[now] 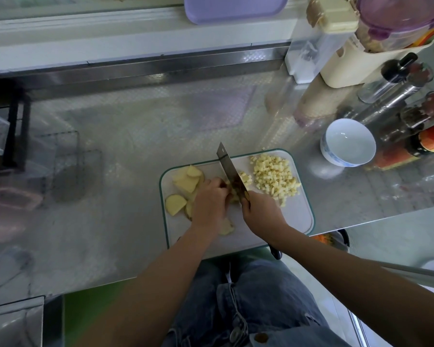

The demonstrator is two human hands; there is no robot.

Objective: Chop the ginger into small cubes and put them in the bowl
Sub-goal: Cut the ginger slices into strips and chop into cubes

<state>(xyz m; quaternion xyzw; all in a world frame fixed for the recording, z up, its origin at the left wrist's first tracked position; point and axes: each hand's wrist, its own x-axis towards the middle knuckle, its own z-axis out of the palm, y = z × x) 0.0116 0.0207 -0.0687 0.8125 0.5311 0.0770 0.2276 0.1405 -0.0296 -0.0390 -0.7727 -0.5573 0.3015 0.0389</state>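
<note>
A white cutting board (298, 216) with a green rim lies at the counter's front edge. Pale yellow ginger slices (183, 184) are stacked at its left side. A heap of small ginger cubes (273, 176) sits at its far right corner. My left hand (209, 204) presses down on ginger strips (233, 194) in the middle of the board. My right hand (259, 214) grips the handle of a cleaver (227, 166), whose blade stands on edge against those strips, right beside my left fingers. A white bowl (347, 142) stands empty on the counter, right of the board.
Bottles and jars (411, 116) crowd the right side behind the bowl. A cream container (346, 58) stands at the back right. A purple tray (233, 8) leans at the back. A black rack (13, 121) is at the far left. My denim-clad legs show below the counter edge.
</note>
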